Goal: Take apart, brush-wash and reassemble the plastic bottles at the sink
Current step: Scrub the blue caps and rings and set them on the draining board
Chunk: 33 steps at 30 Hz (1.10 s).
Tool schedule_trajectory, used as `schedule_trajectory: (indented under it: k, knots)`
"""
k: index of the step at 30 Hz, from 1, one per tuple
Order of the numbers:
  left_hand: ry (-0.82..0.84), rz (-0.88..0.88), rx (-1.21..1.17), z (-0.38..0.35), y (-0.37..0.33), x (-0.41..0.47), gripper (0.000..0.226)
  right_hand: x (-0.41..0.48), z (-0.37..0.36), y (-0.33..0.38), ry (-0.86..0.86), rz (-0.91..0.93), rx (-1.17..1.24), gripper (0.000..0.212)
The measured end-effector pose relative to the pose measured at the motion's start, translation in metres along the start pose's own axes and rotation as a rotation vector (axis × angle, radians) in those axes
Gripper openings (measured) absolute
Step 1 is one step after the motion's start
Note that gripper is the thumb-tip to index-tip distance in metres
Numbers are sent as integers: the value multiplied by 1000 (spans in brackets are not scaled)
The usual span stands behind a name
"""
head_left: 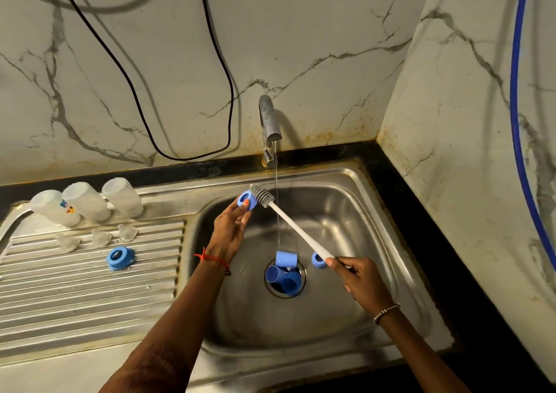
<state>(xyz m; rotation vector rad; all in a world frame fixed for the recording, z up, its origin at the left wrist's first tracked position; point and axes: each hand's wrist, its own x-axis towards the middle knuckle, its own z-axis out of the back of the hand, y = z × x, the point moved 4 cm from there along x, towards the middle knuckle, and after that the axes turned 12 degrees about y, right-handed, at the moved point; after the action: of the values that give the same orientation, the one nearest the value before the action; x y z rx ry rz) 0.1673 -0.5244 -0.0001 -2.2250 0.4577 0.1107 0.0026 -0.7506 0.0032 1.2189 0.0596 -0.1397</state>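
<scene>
Between left fingers, blue ring beside brush

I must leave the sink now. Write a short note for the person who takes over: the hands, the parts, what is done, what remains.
Left hand pinches a blue ring; right hand grips the brush handle, bristles at that ring, near the running tap.
Drainboard: three bottle bodies upside down, three clear teats, a second ring.
Basin: a third ring, blue caps over the drain.
Done: bottles taken apart; drainboard parts look washed.
Left: finish this ring, wash basin parts, reassemble, close tap.
</scene>
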Motion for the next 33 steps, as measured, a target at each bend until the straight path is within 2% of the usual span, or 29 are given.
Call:
schedule_trajectory:
  k: [3,8,11,15,19,24,26,27,33]
  knots:
    - [24,-1,-1,-6,5,-3,25,2,-5,3,-23,-17,20,83]
    - [5,-36,-66,1,-2,-3,23,4,-7,-1,77,-97,89,42]
    - [-13,-52,-83,5,-5,-1,24,2,-7,1,107,-96,88,43]
    - [-2,-17,12,-3,-1,-7,27,5,-8,6,43,-92,77,45]
    - [-2,-32,8,-2,0,-9,28,7,-11,7,43,-112,105,46]
    - [13,-35,-233,0,-7,-12,13,0,-10,4,113,-134,141,37]
    - [-4,-50,-313,4,-3,-9,34,-2,-10,4,107,-129,148,39]
    - [-12,-49,-306,5,0,-8,37,-2,-10,4,94,-130,152,41]
    - [69,-77,-191,-6,5,-11,16,3,-14,9,40,-121,142,43]
